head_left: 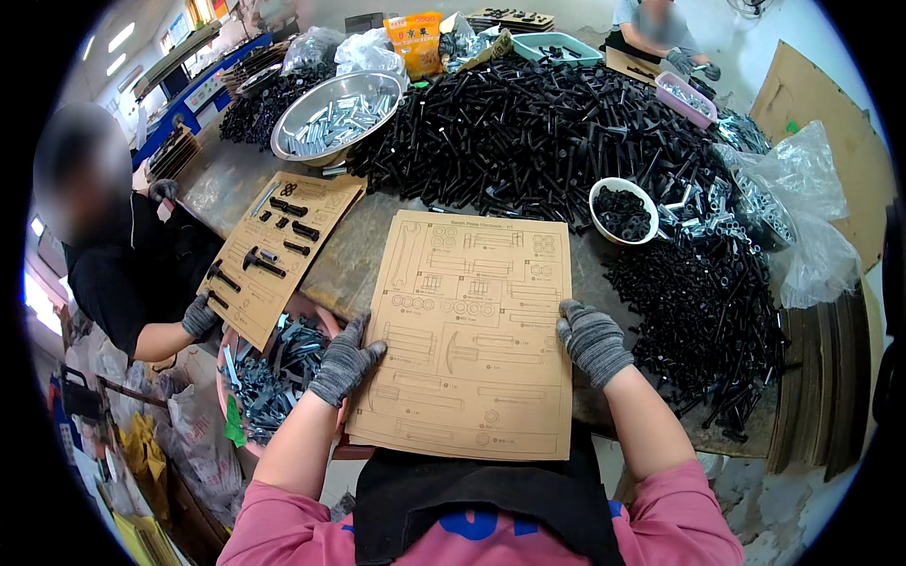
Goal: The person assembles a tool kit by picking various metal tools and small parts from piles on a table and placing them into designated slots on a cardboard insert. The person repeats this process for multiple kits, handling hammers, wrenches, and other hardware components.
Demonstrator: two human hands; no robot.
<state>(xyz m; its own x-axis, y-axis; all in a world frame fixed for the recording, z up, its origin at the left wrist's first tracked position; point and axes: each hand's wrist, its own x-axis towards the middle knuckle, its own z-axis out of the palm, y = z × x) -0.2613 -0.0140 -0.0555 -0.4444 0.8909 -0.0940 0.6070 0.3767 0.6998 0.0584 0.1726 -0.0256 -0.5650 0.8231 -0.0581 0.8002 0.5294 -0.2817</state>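
Note:
A brown cardboard sheet (453,377) printed with outlines of bolts, nuts, washers and a wrench lies before me, its near end over the table's edge. No hardware sits on its outlines. Several layers seem stacked at its left edge. My left hand (349,363), in a grey knit glove, is closed on the sheet's left edge, thumb on top. At the right edge my right hand (596,344), gloved the same way, holds it too, its lower fingers partly hidden. A big heap of black bolts (528,132) lies beyond the sheet.
A white bowl of black nuts (622,211) and small black screws (703,321) are at right. Far left stands a metal basin (283,141) of silver sleeves. A co-worker's gloved hand (200,314) holds a filled board (316,222); a pink tub (226,363) sits below. Another person works far right.

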